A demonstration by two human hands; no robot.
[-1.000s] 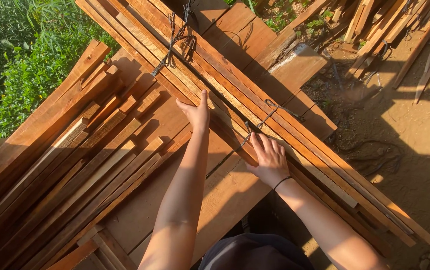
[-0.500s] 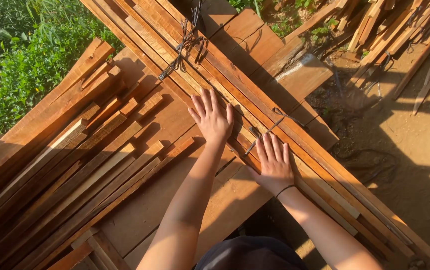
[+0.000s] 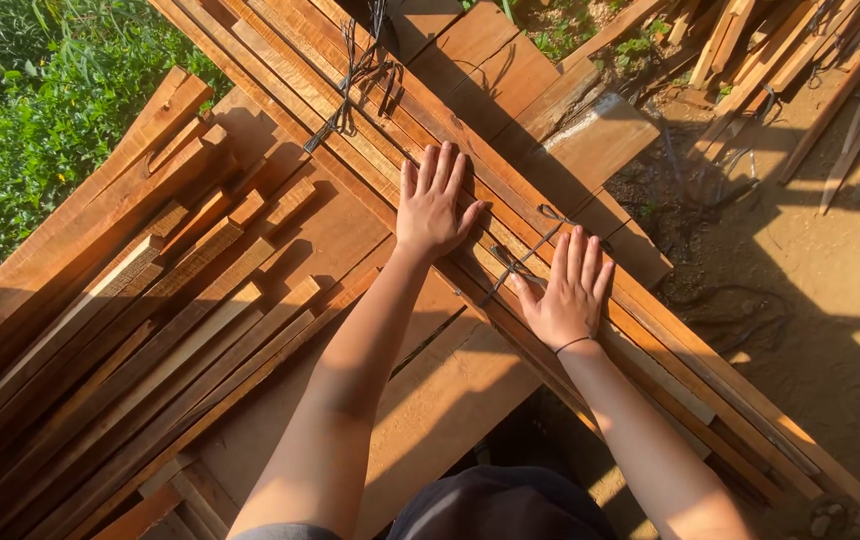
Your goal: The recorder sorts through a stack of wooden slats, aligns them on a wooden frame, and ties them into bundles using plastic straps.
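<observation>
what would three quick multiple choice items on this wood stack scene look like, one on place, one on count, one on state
1. Where does the left hand rest?
A. on the tied bundle of long wooden slats
B. on the green plants
C. on the bare ground

2. How many dark wire ties show across that bundle?
A. one
B. two
C. five

3. How are the two hands set?
A. clenched into fists
B. gripping a saw
C. flat, palms down, fingers spread

Answers:
1 A, the left palm lies on the slats, just below the upper wire tie.
2 B, one tie sits up near the top edge and the lower wire tie lies next to the right hand.
3 C, both hands lie open on the wood with nothing held in them.
</observation>
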